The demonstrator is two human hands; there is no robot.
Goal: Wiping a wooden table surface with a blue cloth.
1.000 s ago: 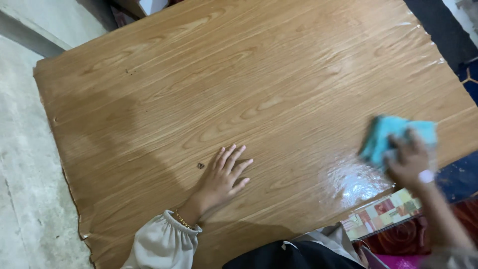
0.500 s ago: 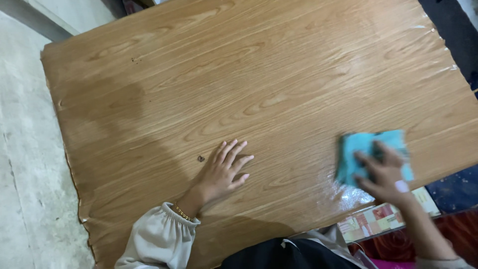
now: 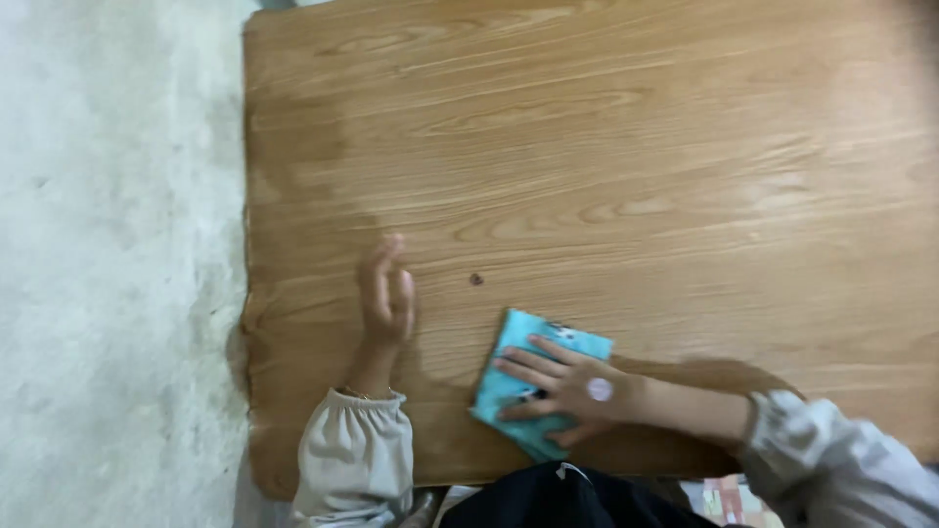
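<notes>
A wooden table top (image 3: 606,156) with light brown grain fills most of the head view. My right hand (image 3: 562,386) lies flat on a folded turquoise cloth (image 3: 533,337) and presses it onto the table near the front edge. A small round sticker sits on the back of that hand. My left hand (image 3: 386,291) rests on the table just left of the cloth, fingers together and pointing away, blurred by motion. A small dark speck (image 3: 476,279) lies on the wood between the two hands.
Pale grey concrete floor (image 3: 108,264) runs along the table's left edge. My dark clothing (image 3: 567,499) shows at the bottom edge, with a patterned fabric (image 3: 729,499) to its right.
My right hand has slid the cloth from the table's right side leftwards to near my left hand. My left hand has shifted to the left of the speck, and the view has turned.
</notes>
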